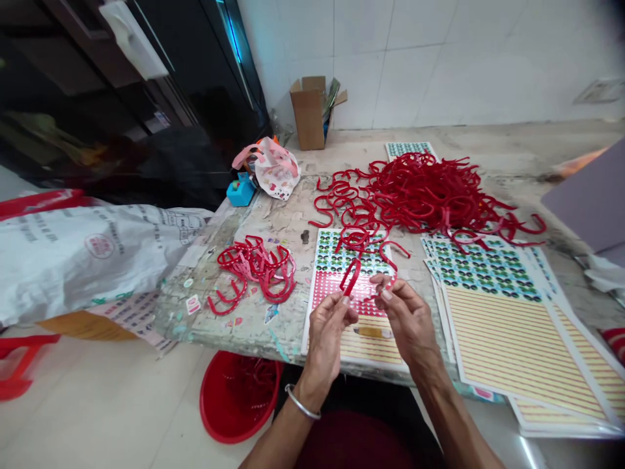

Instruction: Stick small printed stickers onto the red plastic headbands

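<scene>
My left hand [327, 332] pinches one end of a curved red plastic band [351, 277] between finger and thumb. My right hand [407, 319] pinches the band's other side, though the fingers hide part of it. Both hands hover over a printed sticker sheet [371, 345] with green, pink and yellow rows. A large tangled pile of red bands [420, 192] lies beyond the hands, and a smaller bunch [256, 270] lies to the left. More striped sticker sheets [508, 339] are stacked on the right.
The worn, stained table [288, 228] holds a blue object [241, 190] and a printed plastic bag [277, 168]. A cardboard box [307, 111] stands by the tiled wall. A red basin [237, 397] sits on the floor, and a white woven sack [97, 260] lies left.
</scene>
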{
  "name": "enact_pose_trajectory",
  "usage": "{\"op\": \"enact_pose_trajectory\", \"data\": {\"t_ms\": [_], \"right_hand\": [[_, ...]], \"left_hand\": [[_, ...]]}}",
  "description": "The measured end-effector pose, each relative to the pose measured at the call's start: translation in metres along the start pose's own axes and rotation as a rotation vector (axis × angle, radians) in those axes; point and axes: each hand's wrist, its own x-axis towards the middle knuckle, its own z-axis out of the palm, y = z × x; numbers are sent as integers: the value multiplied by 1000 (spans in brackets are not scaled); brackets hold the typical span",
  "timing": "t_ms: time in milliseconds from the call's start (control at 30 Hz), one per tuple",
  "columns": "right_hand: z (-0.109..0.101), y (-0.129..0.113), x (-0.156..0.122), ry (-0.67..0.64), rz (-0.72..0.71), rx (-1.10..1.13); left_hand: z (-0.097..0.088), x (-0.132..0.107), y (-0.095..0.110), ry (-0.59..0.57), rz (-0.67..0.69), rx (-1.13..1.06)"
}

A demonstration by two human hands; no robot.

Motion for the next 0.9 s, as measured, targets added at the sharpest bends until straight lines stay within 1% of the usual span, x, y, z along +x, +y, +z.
{"op": "enact_pose_trajectory", "data": {"t_ms": [100, 200, 333, 467, 900], "right_hand": [[-3, -6, 5, -111, 16, -71], [-5, -7, 11, -215, 32, -142], [-6, -3, 16, -264, 25, -171], [-7, -1, 19, -275, 26, -172], [-5, 4, 18, -218, 30, -196]], "left_hand": [[-2, 0, -1, -10, -16, 18], [-2, -3, 0, -39, -27, 50], [0, -6, 0, -49, -34, 62], [0, -7, 0, -66, -33, 72], [2, -10, -1, -82, -29, 111]]}}
